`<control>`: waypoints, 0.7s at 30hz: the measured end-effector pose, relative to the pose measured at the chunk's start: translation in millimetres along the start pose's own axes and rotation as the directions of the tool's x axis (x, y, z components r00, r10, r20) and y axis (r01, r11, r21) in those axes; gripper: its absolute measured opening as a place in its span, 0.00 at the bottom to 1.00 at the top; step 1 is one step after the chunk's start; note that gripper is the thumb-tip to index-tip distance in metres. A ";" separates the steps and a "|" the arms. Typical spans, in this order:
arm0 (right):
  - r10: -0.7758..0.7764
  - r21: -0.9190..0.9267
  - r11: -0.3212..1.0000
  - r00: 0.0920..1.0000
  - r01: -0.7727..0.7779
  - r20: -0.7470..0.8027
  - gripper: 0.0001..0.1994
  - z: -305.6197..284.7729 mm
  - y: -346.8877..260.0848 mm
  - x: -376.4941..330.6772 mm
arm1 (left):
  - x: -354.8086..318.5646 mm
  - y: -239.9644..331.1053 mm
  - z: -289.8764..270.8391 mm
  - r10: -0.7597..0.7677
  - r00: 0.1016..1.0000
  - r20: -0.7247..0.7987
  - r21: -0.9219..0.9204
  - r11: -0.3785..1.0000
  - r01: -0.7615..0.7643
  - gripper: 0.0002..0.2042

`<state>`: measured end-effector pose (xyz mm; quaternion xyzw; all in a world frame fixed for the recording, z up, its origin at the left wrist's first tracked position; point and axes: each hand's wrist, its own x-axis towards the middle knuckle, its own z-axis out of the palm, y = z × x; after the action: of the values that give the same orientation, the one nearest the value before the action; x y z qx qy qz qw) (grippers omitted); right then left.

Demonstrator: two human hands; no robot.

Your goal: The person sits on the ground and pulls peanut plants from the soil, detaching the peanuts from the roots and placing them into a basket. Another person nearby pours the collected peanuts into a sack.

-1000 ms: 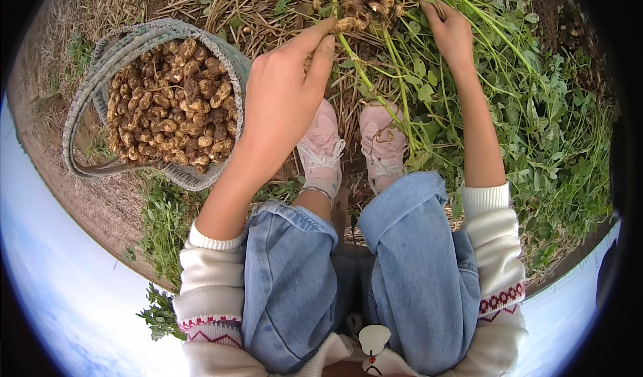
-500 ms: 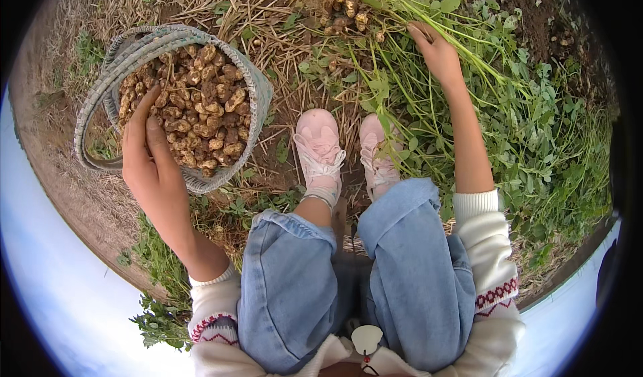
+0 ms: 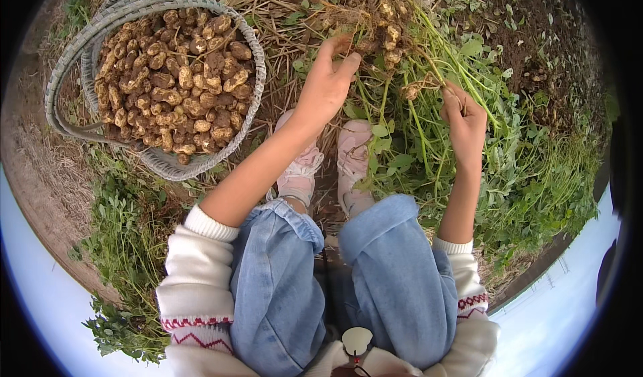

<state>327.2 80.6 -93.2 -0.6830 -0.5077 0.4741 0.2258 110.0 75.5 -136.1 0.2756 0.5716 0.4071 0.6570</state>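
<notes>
My right hand (image 3: 464, 119) is closed around the stem of an uprooted peanut plant (image 3: 429, 59). Soil-covered peanuts (image 3: 390, 32) hang in a cluster from its roots, up and to the left of that hand. Beside the cluster is my left hand (image 3: 328, 82), its thumb and fingers apart and the fingertips close to the roots; whether they touch cannot be made out. At the left stands a woven basket (image 3: 258, 86) heaped with loose, muddy peanuts (image 3: 177, 86), its looped handle leaning over the left side.
Leafy green peanut plants (image 3: 509, 176) lie in a pile at the right. Dry straw (image 3: 284, 39) covers the ground between basket and plants. My pink shoes (image 3: 351, 153) are close to the stems. More green foliage (image 3: 134, 243) grows at the lower left.
My left hand has left the basket's peanuts and crossed right to the root cluster. My right hand, formerly beside the stems, now grips a plant. The view has shifted slightly.
</notes>
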 end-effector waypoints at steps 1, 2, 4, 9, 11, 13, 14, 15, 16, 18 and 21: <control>-0.005 -0.023 1.000 1.000 0.005 -0.003 0.14 -0.2 -3.3 -3.6 | 6.7 -2.5 3.3 -0.037 0.999 -0.017 -0.053 0.998 0.036 0.24; -0.011 -0.047 0.999 1.000 0.011 -0.004 0.14 -1.1 -3.1 -7.0 | 13.2 -9.0 6.1 0.005 1.000 0.029 -0.019 1.000 -0.004 0.24; 0.015 -0.013 1.000 1.000 -0.015 -0.009 0.14 1.7 -1.0 -10.6 | 20.6 -20.8 9.4 0.085 0.990 0.115 0.049 0.995 -0.091 0.25; 0.014 -0.101 0.995 1.000 -0.016 -0.018 0.13 18.5 12.5 -16.6 | 21.7 -19.7 -7.1 0.131 0.991 0.020 0.476 0.871 -0.124 0.16; 0.021 -0.108 0.994 0.999 -0.026 -0.046 0.13 28.5 19.0 -7.2 | 20.4 -30.5 -17.5 0.200 0.980 0.021 0.486 0.854 -0.185 0.13; 0.046 -0.086 0.995 0.996 -0.052 -0.071 0.14 31.7 44.2 10.3 | -3.7 -4.8 -13.3 0.165 0.986 0.009 0.521 0.841 -0.145 0.10; 0.069 -0.071 0.995 0.993 -0.076 -0.100 0.15 40.6 52.8 21.8 | -13.1 -1.2 -18.4 0.276 0.961 -0.004 0.567 0.793 -0.225 0.10; 0.098 -0.066 0.992 0.985 -0.108 -0.140 0.15 44.4 62.4 32.9 | -20.8 0.3 -20.1 0.379 0.925 0.001 0.599 0.741 -0.304 0.10; 0.087 -0.057 0.994 0.982 -0.098 -0.168 0.15 44.0 79.3 50.2 | -30.3 4.5 -27.0 0.444 0.896 0.010 0.636 0.689 -0.348 0.09; 0.123 -0.098 0.985 0.975 -0.143 -0.185 0.17 39.4 86.0 69.9 | -58.7 33.3 -39.2 0.296 0.955 0.028 0.599 0.760 -0.253 0.09; 0.061 -0.028 0.998 0.997 -0.062 -0.043 0.17 35.6 68.9 64.7 | -95.3 76.4 -64.6 0.334 0.934 -0.125 0.647 0.742 -0.179 0.12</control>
<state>331.3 106.8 -190.6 -0.7114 -0.4884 0.4589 0.2117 28.8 27.4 -35.3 0.5045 0.7029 0.3106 0.3935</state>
